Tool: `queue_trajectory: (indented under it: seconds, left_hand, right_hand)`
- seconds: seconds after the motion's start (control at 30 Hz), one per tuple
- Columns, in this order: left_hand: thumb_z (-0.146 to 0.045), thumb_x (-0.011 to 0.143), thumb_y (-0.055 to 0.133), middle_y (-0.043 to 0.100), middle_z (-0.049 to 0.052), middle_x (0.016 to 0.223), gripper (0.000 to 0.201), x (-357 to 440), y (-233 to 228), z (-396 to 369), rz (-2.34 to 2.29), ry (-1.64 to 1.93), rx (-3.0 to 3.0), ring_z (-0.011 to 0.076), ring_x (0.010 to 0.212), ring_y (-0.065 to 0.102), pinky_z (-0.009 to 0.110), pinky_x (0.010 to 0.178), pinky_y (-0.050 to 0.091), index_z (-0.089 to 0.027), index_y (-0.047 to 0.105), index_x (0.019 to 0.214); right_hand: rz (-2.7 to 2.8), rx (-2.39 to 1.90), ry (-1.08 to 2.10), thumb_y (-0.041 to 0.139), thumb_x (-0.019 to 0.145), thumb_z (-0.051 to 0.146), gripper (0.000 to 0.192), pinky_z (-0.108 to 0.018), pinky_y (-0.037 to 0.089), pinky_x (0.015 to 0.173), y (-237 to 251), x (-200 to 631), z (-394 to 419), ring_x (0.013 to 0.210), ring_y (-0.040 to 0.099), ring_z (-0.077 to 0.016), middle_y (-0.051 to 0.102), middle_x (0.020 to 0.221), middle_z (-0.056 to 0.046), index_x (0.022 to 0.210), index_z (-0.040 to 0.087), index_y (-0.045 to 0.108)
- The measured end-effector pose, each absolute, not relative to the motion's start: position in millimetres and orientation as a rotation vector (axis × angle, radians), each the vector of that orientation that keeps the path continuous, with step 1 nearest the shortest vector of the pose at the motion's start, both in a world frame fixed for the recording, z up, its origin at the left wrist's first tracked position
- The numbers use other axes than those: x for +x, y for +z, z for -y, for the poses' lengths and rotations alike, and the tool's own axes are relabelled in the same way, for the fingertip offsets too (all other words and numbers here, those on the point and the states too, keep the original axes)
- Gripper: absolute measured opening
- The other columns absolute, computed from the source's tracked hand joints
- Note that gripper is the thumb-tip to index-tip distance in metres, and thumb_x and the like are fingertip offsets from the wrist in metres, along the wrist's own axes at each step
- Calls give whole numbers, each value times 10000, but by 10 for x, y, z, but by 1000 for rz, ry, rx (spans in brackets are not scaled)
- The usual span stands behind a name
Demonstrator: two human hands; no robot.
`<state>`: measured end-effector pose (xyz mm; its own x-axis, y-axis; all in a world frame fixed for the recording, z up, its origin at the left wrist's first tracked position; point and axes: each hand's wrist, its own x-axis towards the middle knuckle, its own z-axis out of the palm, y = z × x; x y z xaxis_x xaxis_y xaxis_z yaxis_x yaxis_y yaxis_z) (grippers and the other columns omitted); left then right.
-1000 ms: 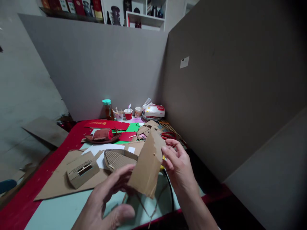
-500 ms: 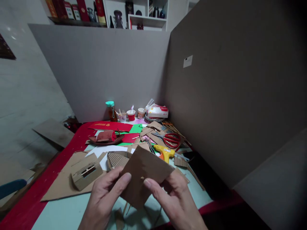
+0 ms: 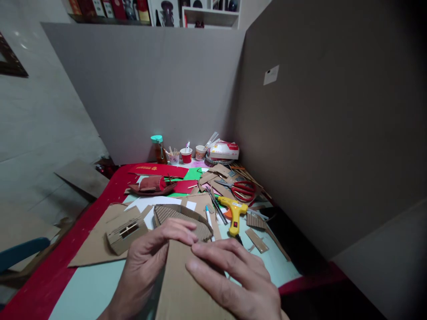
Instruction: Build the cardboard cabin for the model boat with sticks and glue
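Three small cups (image 3: pixel 186 155) stand in a row far beyond your hands by the back board, holding sticks and pens, with a teal-capped bottle (image 3: pixel 158 149) just to their left. Your left hand (image 3: pixel 145 266) and right hand (image 3: pixel 233 278) lie spread and flat, fingers pressing on the brown cardboard sheet (image 3: pixel 182 289) lying on the table at its near edge, gripping nothing. Just past your fingertips sits a corrugated cardboard hull (image 3: pixel 183 218), a yellow glue gun (image 3: pixel 235 213) beyond your right hand, while bare pale mat (image 3: pixel 86 293) lies left of your left hand.
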<state>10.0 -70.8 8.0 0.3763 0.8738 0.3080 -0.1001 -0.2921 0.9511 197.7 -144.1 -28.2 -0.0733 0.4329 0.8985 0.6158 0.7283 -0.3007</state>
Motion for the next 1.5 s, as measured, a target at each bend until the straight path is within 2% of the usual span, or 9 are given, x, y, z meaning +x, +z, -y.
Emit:
queue_trajectory:
  seconds: [0.2,0.3,0.43,0.53,0.6,0.7,0.87,1.13,1.5]
  left_hand:
    - [-420,916,783,804,43,1214,160,103,151,759,-887,1205,1419,237,1172,721,240,931,570,-323,845,1027]
    - [-509,881,792,816,55,1075,312,117,168,844,-827,1122,1167,221,944,767,269,823,616,-300,809,1111]
    - [-472,681,967,797,24,822,479,109,110,883,-854,989,995,196,763,754,249,719,604,-272,816,1088]
    - [-512,683,955,806,34,788,432,83,38,858,-948,1071,1160,205,787,769,224,704,595,-247,835,1002]
    - [-518,692,945,813,24,794,400,79,9,856,-993,1122,1211,185,774,755,201,705,584,-256,838,974]
    - [-530,685,943,815,11,813,389,115,18,891,-1049,1177,1246,176,785,736,181,712,574,-260,840,946]
    - [-585,663,937,828,-19,848,362,202,106,949,-1059,1200,1308,169,781,741,157,717,577,-310,839,877]
    - [-632,643,917,857,-18,925,331,135,212,944,-1167,1255,1432,211,866,786,166,744,606,-373,879,846]
    - [-454,844,800,867,-90,1036,185,7,295,685,-967,1163,1947,151,985,828,87,878,552,-505,852,1015]
  right_hand:
    - [1634,-909,-434,645,1009,244,410,-405,641,980,-227,1975,1461,941,814,-253,852,1098,-43,1410,316,686]
    - [1652,-916,-541,573,1044,224,271,-428,561,1132,-222,1973,1432,978,820,-237,855,1092,-29,1221,290,767]
    - [1719,-826,-612,404,1118,217,403,-328,487,1202,-213,2070,1417,997,814,-166,863,1044,-12,1097,253,805]
    - [1650,-1010,-463,460,1102,232,370,-324,554,1125,-121,2234,1497,1159,769,-198,829,1204,-44,1332,277,746]
    - [1444,-1153,-147,536,1072,212,382,-272,621,989,-14,2314,1570,1083,790,-185,828,1196,-17,1384,357,701]
    - [1333,-1129,255,666,1005,278,240,-217,645,763,139,2295,1641,803,798,-164,836,984,18,1191,379,779]
    - [1264,-1040,407,729,927,247,78,-203,528,482,206,2086,1641,521,628,-123,732,753,5,937,284,796]
    - [1276,-1191,893,643,953,509,312,-205,428,538,387,2221,1662,581,529,-112,645,700,13,836,235,738]
    - [1224,-956,1368,675,936,534,341,-194,330,546,443,2243,1522,647,405,-98,475,732,46,857,209,606]
